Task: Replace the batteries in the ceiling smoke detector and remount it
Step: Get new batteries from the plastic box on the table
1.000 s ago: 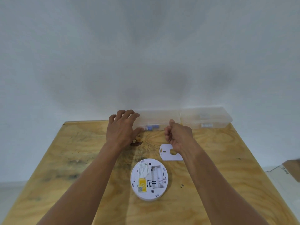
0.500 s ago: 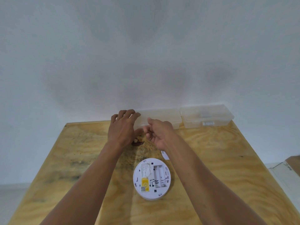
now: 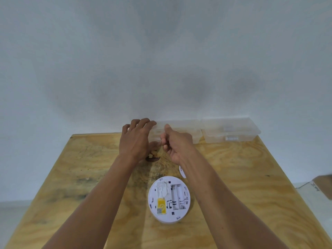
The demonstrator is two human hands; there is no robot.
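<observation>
The white round smoke detector [image 3: 168, 198] lies back side up on the plywood table [image 3: 242, 177], and its battery bay shows no batteries. Its white cover plate [image 3: 181, 171] peeks out from under my right forearm. Two clear plastic boxes stand against the wall; the left box [image 3: 181, 129] has my hands on it. My left hand [image 3: 136, 141] grips its left end, fingers over the top and thumb at the front. My right hand [image 3: 177, 143] is curled at its front left edge, thumb up on the lid. What is inside this box is hidden.
The right clear box [image 3: 231, 131] holds small pale items. A dark knot [image 3: 152, 158] marks the wood just below my left hand. A cardboard box [image 3: 323, 186] sits on the floor off the table's right edge. The white wall rises right behind the boxes.
My right hand moved left from above the cover plate to the left box's front edge and curled there. My left hand stayed on the box's left end.
</observation>
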